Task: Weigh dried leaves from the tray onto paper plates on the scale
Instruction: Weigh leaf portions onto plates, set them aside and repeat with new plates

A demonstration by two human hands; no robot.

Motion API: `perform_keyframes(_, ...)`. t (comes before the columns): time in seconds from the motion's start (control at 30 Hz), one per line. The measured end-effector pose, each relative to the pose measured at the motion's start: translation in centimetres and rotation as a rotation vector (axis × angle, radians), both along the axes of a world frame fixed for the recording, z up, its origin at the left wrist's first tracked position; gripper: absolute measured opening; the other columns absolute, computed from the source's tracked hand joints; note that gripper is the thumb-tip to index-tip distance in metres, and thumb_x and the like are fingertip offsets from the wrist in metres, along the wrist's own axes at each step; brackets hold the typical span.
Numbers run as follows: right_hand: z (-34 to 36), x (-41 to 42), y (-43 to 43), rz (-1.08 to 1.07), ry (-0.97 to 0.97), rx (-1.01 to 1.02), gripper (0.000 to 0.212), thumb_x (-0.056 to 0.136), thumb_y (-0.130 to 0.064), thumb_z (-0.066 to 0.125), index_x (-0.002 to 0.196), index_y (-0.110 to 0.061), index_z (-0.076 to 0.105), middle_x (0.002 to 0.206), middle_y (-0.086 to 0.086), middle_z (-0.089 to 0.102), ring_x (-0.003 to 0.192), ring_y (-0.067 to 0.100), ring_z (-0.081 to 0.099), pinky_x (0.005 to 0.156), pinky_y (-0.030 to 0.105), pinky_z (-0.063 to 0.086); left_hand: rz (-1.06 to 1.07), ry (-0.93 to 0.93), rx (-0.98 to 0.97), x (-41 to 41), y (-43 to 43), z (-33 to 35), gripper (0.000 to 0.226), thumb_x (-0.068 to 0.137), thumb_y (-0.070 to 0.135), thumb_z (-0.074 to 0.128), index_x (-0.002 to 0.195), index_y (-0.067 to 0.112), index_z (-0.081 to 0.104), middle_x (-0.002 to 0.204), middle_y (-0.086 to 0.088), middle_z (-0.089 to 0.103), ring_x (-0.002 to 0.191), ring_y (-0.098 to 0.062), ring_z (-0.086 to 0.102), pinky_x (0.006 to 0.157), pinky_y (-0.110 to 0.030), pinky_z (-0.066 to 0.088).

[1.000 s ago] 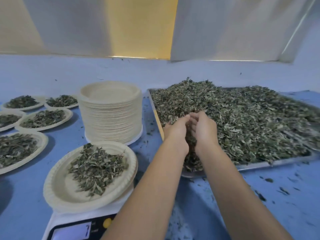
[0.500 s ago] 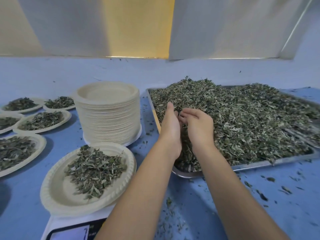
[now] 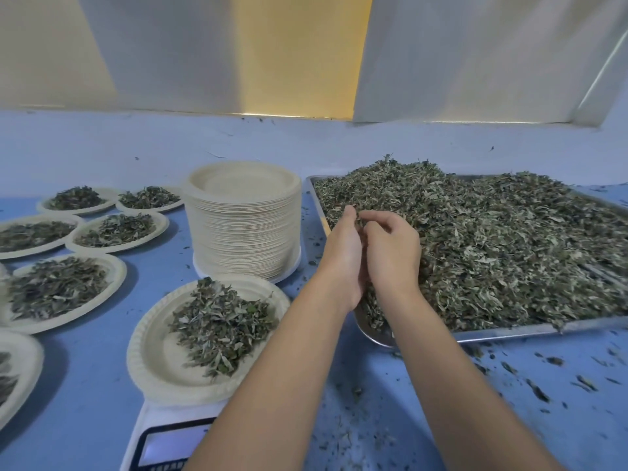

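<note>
Over the steel tray (image 3: 543, 329), dried green leaves (image 3: 372, 307) are pressed between the straight-fingered left hand (image 3: 343, 256) and curled right hand (image 3: 394, 253); they should be carried enclosed, low, to the beige paper plate (image 3: 149, 365) on the white scale (image 3: 149, 423).

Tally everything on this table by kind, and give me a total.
Scale: 1
Tray of dried leaves: 1
Stack of empty plates: 1
Filled paper plates: 7, one on the scale
Total: 10
</note>
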State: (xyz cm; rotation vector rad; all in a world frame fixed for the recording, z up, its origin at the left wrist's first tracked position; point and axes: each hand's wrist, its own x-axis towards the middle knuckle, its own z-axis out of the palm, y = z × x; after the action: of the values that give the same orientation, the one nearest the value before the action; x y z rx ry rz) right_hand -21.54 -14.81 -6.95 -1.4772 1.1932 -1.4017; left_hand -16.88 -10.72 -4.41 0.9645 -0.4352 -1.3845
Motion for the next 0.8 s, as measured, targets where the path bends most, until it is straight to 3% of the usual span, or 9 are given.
perform_keyframes(0.2, -0.3, 0.1, -0.2, -0.01, -0.009, 0.089, 0.025, 0.086, -0.014, 0.048, 0.097, -0.022, 0.068, 0.094, 0.002, 0.068, 0.084, 0.018, 0.059, 0.075, 0.032, 0.048, -0.046, 0.131, -0.001, -0.2, 0.2, -0.9, 0.052, 0.099, 0.046, 0.037, 0.123, 0.004, 0.057, 0.117, -0.013, 0.063, 0.098, -0.022, 0.06, 0.076, -0.029, 0.049)
perform_keyframes(0.27, -0.9, 0.2, -0.4, 0.012, 0.008, 0.153, 0.021, 0.087, -0.016, 0.049, 0.096, -0.018, 0.068, 0.093, 0.002, 0.068, 0.088, 0.02, 0.061, 0.079, 0.034, 0.049, 0.001, 0.126, -0.001, 0.1, 0.0, -1.1, 0.053, 0.099, 0.044, 0.038, 0.125, 0.002, 0.054, 0.106, -0.011, 0.059, 0.088, -0.02, 0.057, 0.07, -0.027, 0.047)
perform_keyframes(0.33, -1.6, 0.3, -0.5, 0.051, -0.031, 0.233, 0.019, 0.088, -0.014, 0.048, 0.093, -0.014, 0.066, 0.085, 0.005, 0.068, 0.085, 0.024, 0.062, 0.08, 0.039, 0.049, 0.037, 0.121, -0.02, 0.5, -0.2, -1.1, 0.051, 0.1, 0.043, 0.035, 0.127, 0.001, 0.048, 0.115, -0.013, 0.054, 0.083, -0.018, 0.054, 0.067, -0.026, 0.044)
perform_keyframes(0.4, -1.9, 0.2, -0.6, 0.031, -0.07, 0.247, 0.019, 0.09, -0.013, 0.047, 0.096, -0.013, 0.065, 0.088, 0.006, 0.068, 0.086, 0.025, 0.063, 0.083, 0.041, 0.05, 0.037, 0.096, -0.048, 1.0, -0.3, -1.0, 0.053, 0.101, 0.04, 0.033, 0.134, 0.0, 0.042, 0.135, -0.016, 0.049, 0.105, -0.021, 0.058, 0.081, -0.03, 0.047)
perform_keyframes(0.47, -1.6, 0.2, -0.4, -0.029, -0.036, 0.16, 0.02, 0.092, -0.015, 0.046, 0.1, -0.015, 0.064, 0.095, 0.003, 0.067, 0.09, 0.02, 0.061, 0.083, 0.037, 0.049, 0.052, 0.027, -0.066, 1.3, -0.2, -0.8, 0.051, 0.102, 0.034, 0.034, 0.139, 0.0, 0.038, 0.144, -0.014, 0.041, 0.129, -0.024, 0.046, 0.098, -0.033, 0.042)
perform_keyframes(0.53, -1.2, 0.2, 0.0, -0.064, 0.002, 0.048, 0.024, 0.092, -0.013, 0.045, 0.105, -0.016, 0.064, 0.1, 0.0, 0.066, 0.089, 0.015, 0.058, 0.078, 0.029, 0.044, 0.091, -0.039, -0.1, 1.5, 0.3, -0.4, 0.045, 0.102, 0.025, 0.036, 0.14, 0.0, 0.038, 0.146, -0.015, 0.04, 0.133, -0.024, 0.04, 0.104, -0.032, 0.039)
perform_keyframes(0.67, -0.6, 0.9, 1.2, -0.048, 0.02, -0.159, 0.04, 0.082, 0.004, 0.044, 0.104, -0.019, 0.068, 0.093, -0.011, 0.067, 0.088, 0.005, 0.062, 0.08, 0.022, 0.048, 0.128, -0.15, -0.196, 2.1, 2.1, 0.7, 0.032, 0.099, 0.011, 0.038, 0.125, 0.0, 0.054, 0.132, -0.015, 0.055, 0.121, -0.021, 0.054, 0.083, -0.021, 0.049)
perform_keyframes(0.8, -0.3, 3.0, 3.1, 0.001, -0.28, -0.18, 0.037, 0.083, 0.007, 0.045, 0.084, -0.024, 0.065, 0.085, -0.005, 0.068, 0.077, 0.002, 0.064, 0.072, 0.018, 0.05, 0.202, -0.299, -0.274, 3.8, 5.1, 1.8, 0.025, 0.097, 0.005, 0.039, 0.099, 0.003, 0.064, 0.104, -0.013, 0.068, 0.089, -0.014, 0.067, 0.074, -0.017, 0.054)
